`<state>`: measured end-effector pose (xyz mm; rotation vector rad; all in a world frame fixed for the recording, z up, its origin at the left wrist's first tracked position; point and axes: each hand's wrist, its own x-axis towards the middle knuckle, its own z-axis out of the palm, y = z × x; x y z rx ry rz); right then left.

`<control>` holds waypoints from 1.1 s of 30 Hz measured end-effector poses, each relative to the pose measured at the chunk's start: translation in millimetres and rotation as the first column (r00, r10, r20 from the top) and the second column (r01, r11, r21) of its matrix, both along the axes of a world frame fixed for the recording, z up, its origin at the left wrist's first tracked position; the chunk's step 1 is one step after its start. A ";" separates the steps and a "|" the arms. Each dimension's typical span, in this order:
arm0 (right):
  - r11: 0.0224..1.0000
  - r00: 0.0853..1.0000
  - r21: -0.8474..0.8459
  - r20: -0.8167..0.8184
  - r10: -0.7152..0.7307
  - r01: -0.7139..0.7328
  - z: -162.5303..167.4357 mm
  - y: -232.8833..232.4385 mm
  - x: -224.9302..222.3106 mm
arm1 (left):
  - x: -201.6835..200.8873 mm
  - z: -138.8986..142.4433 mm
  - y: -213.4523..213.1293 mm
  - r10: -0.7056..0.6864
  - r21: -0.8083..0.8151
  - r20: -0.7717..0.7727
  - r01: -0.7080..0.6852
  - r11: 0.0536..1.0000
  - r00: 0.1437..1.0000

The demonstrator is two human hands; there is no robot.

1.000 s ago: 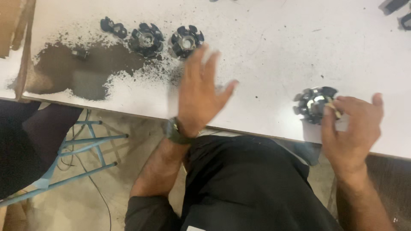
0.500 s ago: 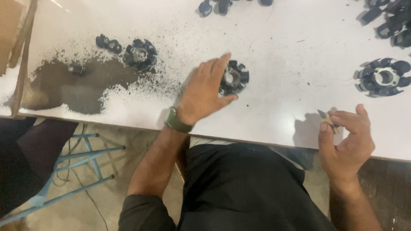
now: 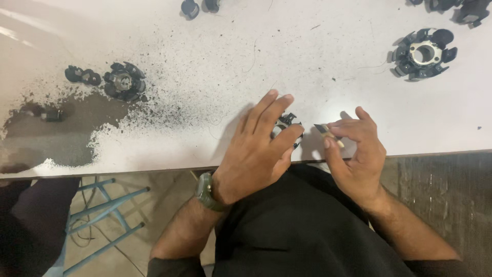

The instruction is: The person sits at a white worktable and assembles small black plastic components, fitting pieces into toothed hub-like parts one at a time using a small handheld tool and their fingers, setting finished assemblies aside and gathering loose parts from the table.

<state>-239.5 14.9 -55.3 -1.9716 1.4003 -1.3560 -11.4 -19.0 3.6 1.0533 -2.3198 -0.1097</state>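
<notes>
At the lower middle of the frame, the left hand (image 3: 259, 154) lies palm-down on the white, dust-speckled desk (image 3: 215, 61), its fingers spread wide and flat over a small black, toothed, ring-shaped metal part (image 3: 288, 123). Only the upper right edge of that part shows past the fingers, close to the near edge of the desk. A dark green wristwatch (image 3: 206, 191) sits on the left wrist, below the desk edge.

Just to the right, the right hand (image 3: 356, 154) has its grip narrow: thumb and forefinger pinch a short, thin, pale stick-like tool with a dark tip (image 3: 327, 133). The tip points up and left towards the covered part, near it but not touching.

In the upper right of the frame a larger black, lobed ring with a pale metal centre (image 3: 423, 53) lies on the desk, well apart from both hands. In the upper left a similar black toothed ring (image 3: 124, 81) rests amid scattered dark grit, with a small black double-lobed piece (image 3: 82, 76) just beside it. A broad patch of dark grey powder (image 3: 56, 138) covers the left part of the desk. More small black pieces (image 3: 199, 7) lie along the top edge.

Below the desk the person's black garment (image 3: 302, 231) fills the lower middle, and a light blue metal frame (image 3: 102, 215) stands on the floor at the lower left.
</notes>
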 end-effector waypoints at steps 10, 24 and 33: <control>0.999 0.967 -0.006 -0.250 0.042 -0.045 4.4 -15.0 25.7 | -6.2 -16.7 -1.7 0.057 0.186 -0.142 -0.030 0.982 0.988; 0.994 0.953 -0.084 -0.302 0.037 -0.065 -2.0 -4.7 27.3 | -7.2 -38.8 8.5 0.208 0.301 -0.241 -0.131 0.945 0.948; 0.994 0.945 -0.085 -0.325 0.035 -0.067 1.3 -6.8 28.8 | -6.8 -44.4 9.7 0.245 0.292 -0.253 -0.168 0.942 0.936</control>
